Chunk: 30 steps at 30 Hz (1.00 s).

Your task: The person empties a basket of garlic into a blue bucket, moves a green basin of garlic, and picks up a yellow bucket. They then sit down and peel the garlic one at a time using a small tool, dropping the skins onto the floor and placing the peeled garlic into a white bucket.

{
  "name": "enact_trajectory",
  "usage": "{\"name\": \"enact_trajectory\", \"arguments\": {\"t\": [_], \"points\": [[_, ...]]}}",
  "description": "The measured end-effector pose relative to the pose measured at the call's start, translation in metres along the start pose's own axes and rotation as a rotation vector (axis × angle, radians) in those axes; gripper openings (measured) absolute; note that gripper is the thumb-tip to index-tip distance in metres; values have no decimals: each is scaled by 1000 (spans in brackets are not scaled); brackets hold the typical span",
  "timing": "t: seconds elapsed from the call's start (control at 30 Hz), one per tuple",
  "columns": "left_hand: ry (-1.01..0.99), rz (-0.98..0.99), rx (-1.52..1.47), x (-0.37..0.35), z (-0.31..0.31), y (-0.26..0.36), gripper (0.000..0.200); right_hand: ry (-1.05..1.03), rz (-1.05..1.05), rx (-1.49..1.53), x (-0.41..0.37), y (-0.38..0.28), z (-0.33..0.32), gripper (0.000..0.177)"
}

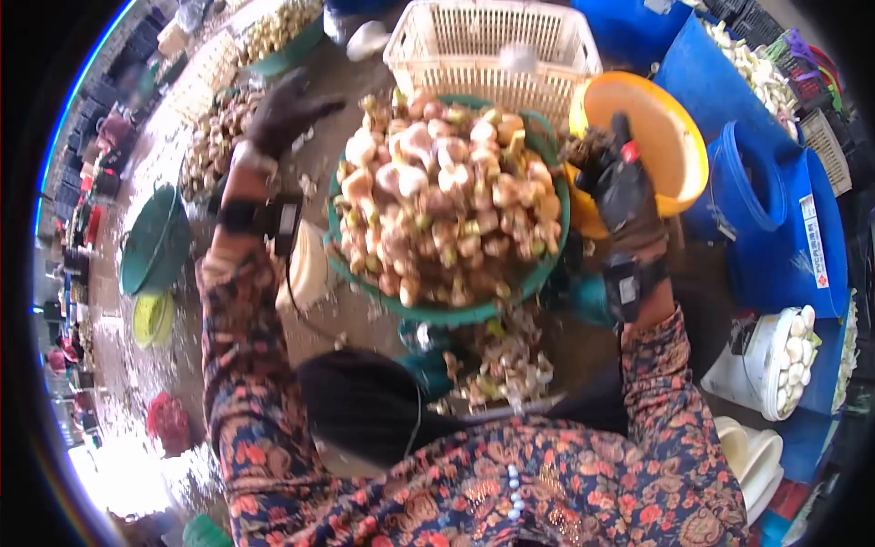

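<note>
A green basin point(437, 314) heaped with garlic bulbs point(442, 196), stems and all, stands in front of me. My left hand point(287, 114) wears a dark glove and reaches out beyond the basin's left side. Its fingers are spread, with nothing seen in them. To the right of the heap is my right hand point(624, 191), also dark-gloved, with a red band on one finger. One finger points up while others curl around something brownish that I cannot make out. A blurred pale object point(519, 58) shows in front of the white crate point(492, 73).
An orange-yellow tub point(688, 137) stands behind my right hand, near a blue barrel point(752, 173). Peeled garlic fills a white bucket point(743, 369) at right. Loose skins point(506, 365) lie below the basin. More garlic point(219, 141) and a green tub point(155, 242) are on the left.
</note>
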<state>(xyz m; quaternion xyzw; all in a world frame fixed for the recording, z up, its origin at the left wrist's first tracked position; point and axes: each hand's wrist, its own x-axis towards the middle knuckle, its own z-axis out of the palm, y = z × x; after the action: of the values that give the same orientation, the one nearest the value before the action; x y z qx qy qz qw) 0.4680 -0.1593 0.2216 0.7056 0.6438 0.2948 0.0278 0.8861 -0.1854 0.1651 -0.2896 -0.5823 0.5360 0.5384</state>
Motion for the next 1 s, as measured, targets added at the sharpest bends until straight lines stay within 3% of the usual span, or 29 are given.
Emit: {"name": "enact_trajectory", "arguments": {"t": [0.03,0.07,0.13,0.17,0.2,0.27,0.4,0.5,0.6,0.73,0.8,0.83,0.87,0.93,1.0], "points": [[-32,-86,-25,7,9,7,62,119,195,189,-1,-18,6,45],[-30,-90,-21,0,16,13,62,114,196,192,-9,-19,9,45],[-115,30,-88,-26,33,49,51,269,456,178,-39,-17,11,39],[-151,27,-59,-45,43,62,44,226,526,291,-56,-2,8,37],[-189,22,-30,-68,54,73,37,287,495,220,-76,6,14,39],[-391,-163,-13,-120,78,95,30,174,713,196,-112,26,8,47],[-663,-367,-89,-205,143,118,43,107,929,66,-169,40,23,52],[-756,-523,123,-219,206,122,60,-32,1089,0,-189,47,26,51],[-705,-652,101,-226,253,116,61,-48,1064,-40,-193,68,22,51],[-599,-819,171,-222,255,109,50,69,1101,91,-189,90,16,54],[-682,-648,29,-220,236,104,49,101,1116,96,-190,107,17,55],[-508,-594,-226,-229,231,105,45,68,1098,51,-189,111,16,55],[-512,-589,-226,-231,229,109,45,41,1080,6,-189,115,13,55],[-555,-609,-608,-227,197,147,38,38,1135,162,-188,100,20,52],[-570,-384,-620,-231,175,186,42,-2,960,400,-181,78,30,46]]}}
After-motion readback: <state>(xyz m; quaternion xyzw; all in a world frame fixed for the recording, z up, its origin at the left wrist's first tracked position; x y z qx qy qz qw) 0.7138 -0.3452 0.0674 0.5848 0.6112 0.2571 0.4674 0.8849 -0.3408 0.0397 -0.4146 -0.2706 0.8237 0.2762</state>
